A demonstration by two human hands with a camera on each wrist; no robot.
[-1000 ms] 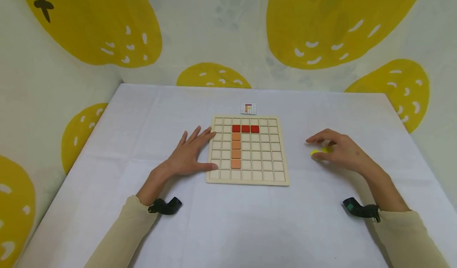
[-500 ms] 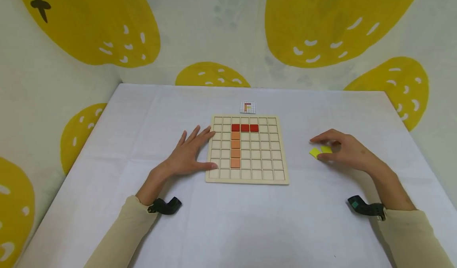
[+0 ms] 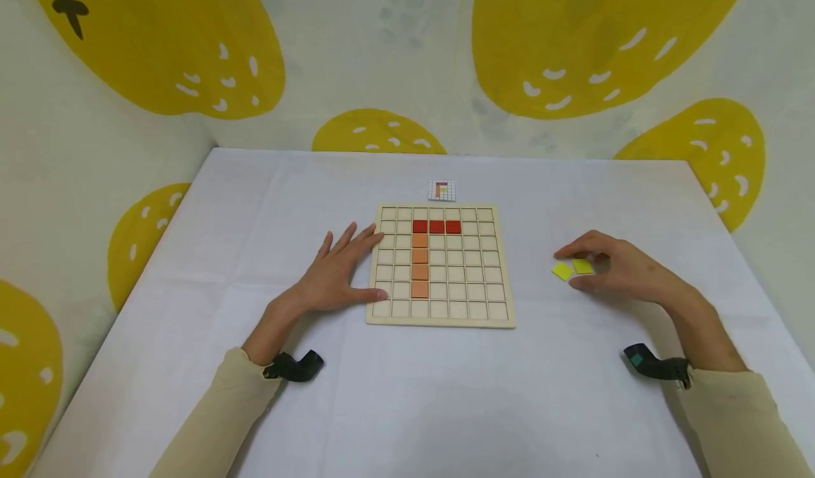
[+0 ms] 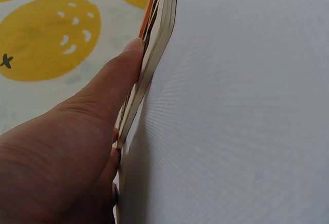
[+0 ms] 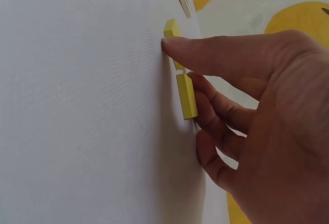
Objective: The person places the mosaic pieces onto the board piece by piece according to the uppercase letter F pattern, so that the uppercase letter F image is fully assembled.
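A square wooden grid board point(image 3: 458, 274) lies flat on the table, with three red tiles point(image 3: 436, 227) in a row and a column of several orange tiles point(image 3: 420, 257) below the leftmost red one. Along its left edge my left hand point(image 3: 337, 273) is spread, fingertips at the edge and thumb resting on the lower left cells. To the right of the board, two yellow tiles point(image 3: 562, 272) lie side by side on the cloth. My right hand point(image 3: 627, 269) is bent around them, thumb on the near side and fingers on the far side. No lifted tile shows.
A small pattern card point(image 3: 442, 190) with red, orange and yellow squares lies just beyond the board. White cloth point(image 3: 407, 400) covers the table, and a fruit-print wall point(image 3: 388, 54) stands behind it. Both wrists carry black camera mounts point(image 3: 656, 363).
My right hand has shifted a little to the right, and more of the two yellow tiles shows between thumb and fingers. The left hand and board stay put.
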